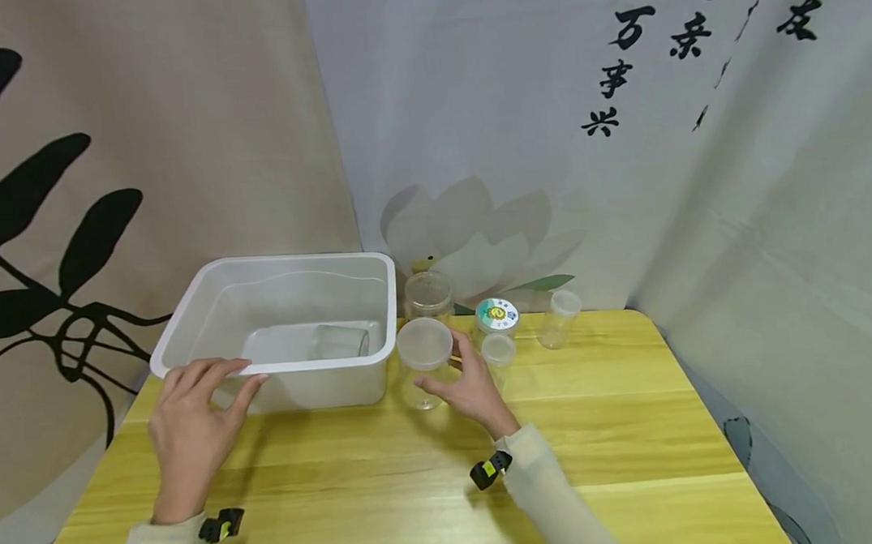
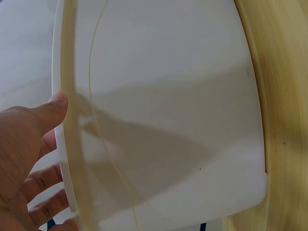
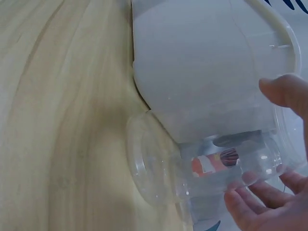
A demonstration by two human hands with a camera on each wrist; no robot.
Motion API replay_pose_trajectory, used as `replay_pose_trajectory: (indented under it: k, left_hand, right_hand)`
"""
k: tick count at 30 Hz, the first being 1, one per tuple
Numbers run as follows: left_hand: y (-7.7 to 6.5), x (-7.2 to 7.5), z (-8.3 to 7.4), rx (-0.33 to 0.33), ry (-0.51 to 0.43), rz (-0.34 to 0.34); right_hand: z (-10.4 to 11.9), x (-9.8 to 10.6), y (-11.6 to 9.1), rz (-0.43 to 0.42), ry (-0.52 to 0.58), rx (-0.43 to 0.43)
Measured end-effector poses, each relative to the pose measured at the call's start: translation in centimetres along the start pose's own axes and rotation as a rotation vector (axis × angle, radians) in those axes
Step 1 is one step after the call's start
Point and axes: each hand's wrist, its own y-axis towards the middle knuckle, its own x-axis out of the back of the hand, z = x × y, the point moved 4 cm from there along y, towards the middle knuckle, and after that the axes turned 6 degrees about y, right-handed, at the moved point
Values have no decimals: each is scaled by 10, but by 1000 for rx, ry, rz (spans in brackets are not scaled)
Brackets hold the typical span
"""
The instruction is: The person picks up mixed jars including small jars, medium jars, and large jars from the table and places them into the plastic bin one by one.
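My left hand (image 1: 194, 420) grips the near rim of a white plastic tub (image 1: 295, 384). In the left wrist view its thumb lies on the outer side of the rim, with the other fingers behind it. One clear jar (image 1: 337, 342) lies on its side inside the tub. My right hand (image 1: 473, 384) is spread around a clear jar with a frosted lid (image 1: 424, 344), which stands upright beside the tub. In the right wrist view the thumb (image 3: 281, 91) is apart from this jar (image 3: 144, 159), while the other fingertips are close along its side.
Behind the right hand stand a wide clear jar (image 1: 428, 292), a jar with a printed lid (image 1: 498, 314), a small lidded jar (image 1: 498, 350) and a slim one (image 1: 559, 319). A printed curtain (image 1: 474, 140) hangs behind the wooden table (image 1: 634, 458).
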Motion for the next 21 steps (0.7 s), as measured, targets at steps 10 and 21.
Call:
replay_pose_trajectory:
  k: [10, 21]
  left_hand:
    - [-2, 1, -1, -13, -8, -10]
    - [-3, 3, -1, -6, -3, -19]
  right_hand:
    - [-1, -1, -3, -21, 12, -1]
    - [1, 0, -4, -22, 3, -4]
